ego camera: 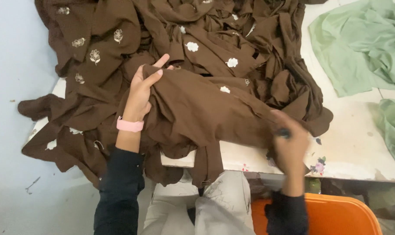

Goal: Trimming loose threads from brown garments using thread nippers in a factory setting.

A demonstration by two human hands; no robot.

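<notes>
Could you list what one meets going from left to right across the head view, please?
Pale floor → left hand with pink wristband on brown fabric → right hand → orange seat → green cloth.

Soft, even daylight fills the view, bright without harsh glare. The brown cloth reads dark, its folds showing only shallow shadows. The green cloth and the pale bench look slightly washed out. The right hand is smeared by motion blur, its fingers indistinct, while the left hand stays sharp. The space under the bench edge falls into dimmer shade.
</notes>
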